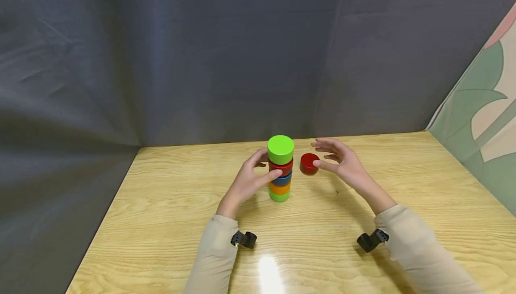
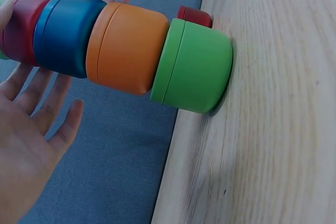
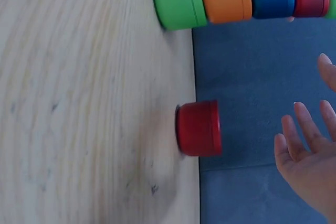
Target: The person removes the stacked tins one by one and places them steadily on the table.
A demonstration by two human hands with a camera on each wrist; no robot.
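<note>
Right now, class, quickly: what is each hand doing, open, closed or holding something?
Left hand: open, fingers relaxed beside the stack of coloured cylinders, thumb at its side, gripping nothing.
Right hand: open, holding nothing, beside the loose red cylinder.

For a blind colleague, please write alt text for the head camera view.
A stack of round blocks stands on a wooden table, a green block on top. The left hand touches the stack; the open right hand is beside a single red block.
</note>
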